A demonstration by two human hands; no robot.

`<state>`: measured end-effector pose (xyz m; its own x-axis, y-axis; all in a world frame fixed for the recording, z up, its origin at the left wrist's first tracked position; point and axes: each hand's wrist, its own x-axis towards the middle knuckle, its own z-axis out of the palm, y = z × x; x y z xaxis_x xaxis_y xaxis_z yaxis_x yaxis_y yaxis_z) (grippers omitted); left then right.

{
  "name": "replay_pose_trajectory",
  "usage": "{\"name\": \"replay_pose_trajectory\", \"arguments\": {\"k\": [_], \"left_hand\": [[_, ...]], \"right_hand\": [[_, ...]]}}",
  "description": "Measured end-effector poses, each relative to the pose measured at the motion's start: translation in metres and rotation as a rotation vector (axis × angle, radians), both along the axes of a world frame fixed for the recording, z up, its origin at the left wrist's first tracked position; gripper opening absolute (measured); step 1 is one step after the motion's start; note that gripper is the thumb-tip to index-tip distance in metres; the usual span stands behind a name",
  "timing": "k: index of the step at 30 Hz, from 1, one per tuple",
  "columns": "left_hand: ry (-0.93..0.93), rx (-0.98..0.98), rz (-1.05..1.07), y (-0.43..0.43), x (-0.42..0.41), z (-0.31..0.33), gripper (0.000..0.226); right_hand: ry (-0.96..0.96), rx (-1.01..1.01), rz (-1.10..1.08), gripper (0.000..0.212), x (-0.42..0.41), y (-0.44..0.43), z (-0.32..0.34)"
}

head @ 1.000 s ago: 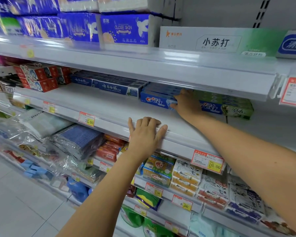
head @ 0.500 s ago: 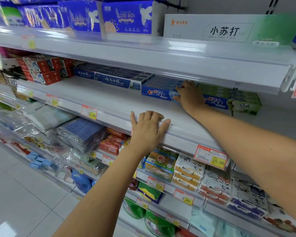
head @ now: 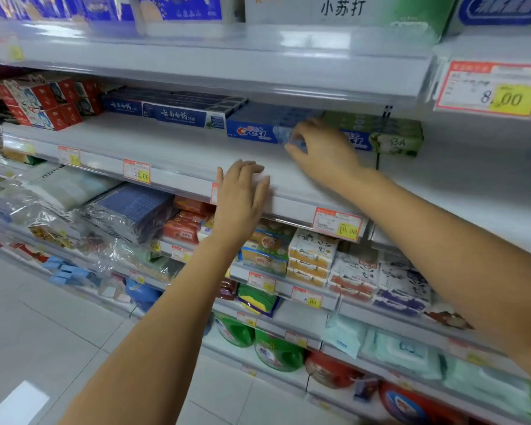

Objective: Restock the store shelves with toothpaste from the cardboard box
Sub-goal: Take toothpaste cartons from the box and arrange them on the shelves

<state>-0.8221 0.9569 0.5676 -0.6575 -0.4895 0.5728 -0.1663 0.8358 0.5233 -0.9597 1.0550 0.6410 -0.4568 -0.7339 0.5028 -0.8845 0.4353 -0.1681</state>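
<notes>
Right hand [head: 322, 148] now drawn back to front end of blue toothpaste box [head: 258, 131], fingers curled on its corner; earlier it lay flat on top. Left hand [head: 242, 194] flat, spread on shelf [head: 166, 151] edge. Box seated; likely final alignment.

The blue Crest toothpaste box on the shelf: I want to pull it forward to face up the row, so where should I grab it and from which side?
Grip the blue Crest box at its right end, where the right hand already touches. It lies flat, long face forward, with dark blue boxes close on its left, so come from the front and pinch top and bottom.
</notes>
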Motion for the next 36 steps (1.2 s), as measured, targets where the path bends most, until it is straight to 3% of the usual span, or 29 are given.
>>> {"name": "replay_pose_trajectory", "arguments": {"k": [2,4,7,11,15,20,23,27,32,36], "left_hand": [[0.179,0.055,-0.064,0.038,0.016,-0.011,0.021],[0.182,0.129,-0.112,0.080,0.033,-0.031,0.022],[0.039,0.298,-0.180,0.142,0.047,-0.081,0.035],[-0.196,0.540,-0.147,0.222,0.054,-0.160,0.035],[-0.420,0.750,-0.094,0.299,0.060,-0.239,0.028],[-0.532,0.932,0.054,0.368,0.062,-0.332,0.039],[-0.652,0.947,0.093,0.385,0.060,-0.392,0.019],[-0.736,0.934,0.123,0.391,0.052,-0.471,0.015],[-0.833,0.877,0.114,0.394,0.043,-0.557,0.021],[-0.935,0.818,0.078,0.395,0.046,-0.617,0.041]], "right_hand": [[0.027,-0.052,0.042,0.032,0.027,0.047,-0.005],[0.021,-0.058,0.059,0.043,0.048,0.097,-0.018],[-0.049,0.048,0.026,0.050,0.060,0.172,-0.062],[-0.243,0.144,-0.021,0.046,0.056,0.270,-0.148],[-0.551,0.474,-0.110,0.023,0.059,0.359,-0.241],[-0.660,0.762,-0.209,0.018,0.064,0.435,-0.353],[-0.782,0.829,-0.314,0.017,0.060,0.462,-0.426],[-1.004,0.809,-0.528,0.013,0.048,0.483,-0.532],[-1.451,0.556,-0.888,0.048,0.041,0.506,-0.669],[-1.473,0.535,-1.050,0.067,0.043,0.521,-0.763]]}}
